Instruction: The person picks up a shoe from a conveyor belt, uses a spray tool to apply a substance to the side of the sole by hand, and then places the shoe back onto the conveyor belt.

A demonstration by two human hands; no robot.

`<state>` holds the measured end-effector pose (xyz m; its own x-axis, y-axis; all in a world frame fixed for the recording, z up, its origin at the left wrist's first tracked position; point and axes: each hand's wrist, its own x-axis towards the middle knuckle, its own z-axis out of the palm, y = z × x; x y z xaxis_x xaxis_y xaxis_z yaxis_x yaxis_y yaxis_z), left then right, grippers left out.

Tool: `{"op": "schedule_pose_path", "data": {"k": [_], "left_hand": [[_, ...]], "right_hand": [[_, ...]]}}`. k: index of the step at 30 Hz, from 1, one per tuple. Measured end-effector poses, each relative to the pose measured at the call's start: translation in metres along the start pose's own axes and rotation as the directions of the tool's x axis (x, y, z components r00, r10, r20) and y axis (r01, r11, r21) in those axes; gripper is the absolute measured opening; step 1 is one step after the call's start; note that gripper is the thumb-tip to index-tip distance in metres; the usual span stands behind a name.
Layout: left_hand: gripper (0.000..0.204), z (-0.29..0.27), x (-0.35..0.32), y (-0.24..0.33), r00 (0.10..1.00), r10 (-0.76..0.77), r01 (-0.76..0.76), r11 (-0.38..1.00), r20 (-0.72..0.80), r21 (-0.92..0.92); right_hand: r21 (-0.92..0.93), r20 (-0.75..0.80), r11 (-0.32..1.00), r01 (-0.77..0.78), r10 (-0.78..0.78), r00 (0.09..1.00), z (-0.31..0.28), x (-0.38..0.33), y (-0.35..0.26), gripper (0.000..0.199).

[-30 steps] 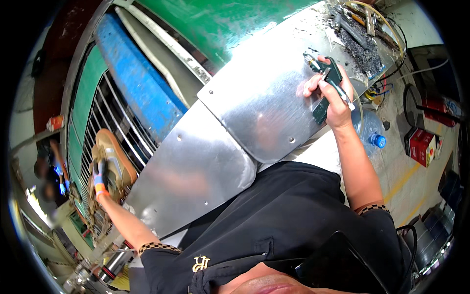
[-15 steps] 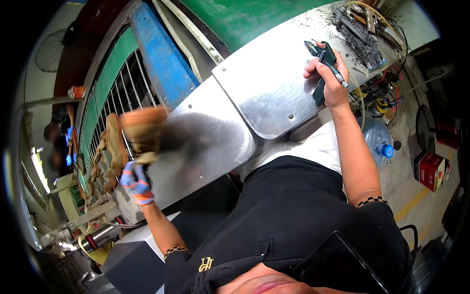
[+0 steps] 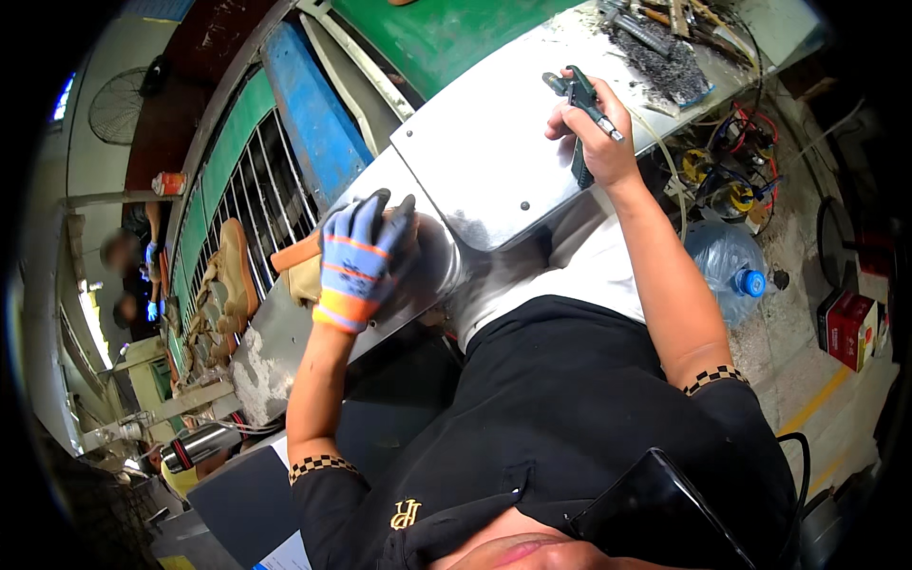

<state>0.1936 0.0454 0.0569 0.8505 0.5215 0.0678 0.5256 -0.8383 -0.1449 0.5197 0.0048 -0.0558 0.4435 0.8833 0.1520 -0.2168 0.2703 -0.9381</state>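
My left hand (image 3: 358,256), in a blue-grey and orange work glove with dark fingertips, lies over a tan shoe (image 3: 302,275) with a brown sole at the left part of the metal worktop (image 3: 446,204). Its fingers reach across the shoe, and the thumb is hidden, as is most of the shoe. Bare and raised above the worktop's right part, my right hand (image 3: 598,142) is wrapped round a dark green pistol-shaped tool (image 3: 581,95) with a metal fitting at one end. What kind of tool it is does not show clearly.
Several tan shoes (image 3: 231,275) stand along the wire rack (image 3: 261,180) at the left. Tools (image 3: 641,33) lie on dark scraps at the far right. A large clear plastic bottle (image 3: 722,261) and tangled wires are beside the bench. People are at the far left.
The tan shoe, blurred and swung out at the left before, is now nearer on the worktop under my left hand, which moved right and up. My right hand and its tool appear shifted slightly left.
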Motion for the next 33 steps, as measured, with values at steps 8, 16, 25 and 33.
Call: {"op": "schedule_pose_path", "data": {"k": [8,16,25,33], "left_hand": [[0.065,-0.071,-0.019,-0.020,0.488,-0.587,0.220,0.799,-0.646,-0.560],[0.077,-0.060,0.011,-0.063,0.642,-0.492,-0.195,0.637,-0.588,-0.746],[0.071,-0.058,0.045,-0.071,0.670,-0.565,-0.212,0.477,-0.482,-0.853],[0.061,-0.041,0.062,-0.110,0.722,-0.509,-0.266,0.420,-0.468,-0.867]], "right_hand": [[-0.316,-0.260,0.946,0.078,-0.165,0.951,-0.081,-0.005,-0.036,0.037],[-0.210,0.139,0.978,0.006,0.024,0.990,0.006,-0.050,-0.062,0.044],[0.107,0.549,0.905,0.412,-0.399,0.734,0.130,-0.005,-0.121,0.047],[0.088,0.442,0.859,0.505,-0.488,0.753,0.160,0.022,-0.072,0.044]]}}
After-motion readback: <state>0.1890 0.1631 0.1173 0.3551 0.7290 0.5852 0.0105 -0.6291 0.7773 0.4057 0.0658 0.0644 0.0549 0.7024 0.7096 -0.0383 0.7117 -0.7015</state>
